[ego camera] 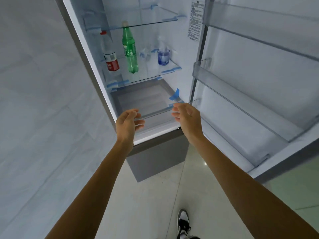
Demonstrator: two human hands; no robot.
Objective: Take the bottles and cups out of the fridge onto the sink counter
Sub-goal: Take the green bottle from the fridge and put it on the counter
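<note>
In the upper middle of the frame, on one glass shelf (151, 73) of the open fridge, stood a red-labelled bottle (110, 54), a green bottle (129, 49), a clear cup (145, 53) and a blue cup (163, 56), all apart. Lower down, the left hand (128, 124) and right hand (187, 116) hung empty with fingers spread, seemingly readied to reach in; nothing looked taken out yet.
</note>
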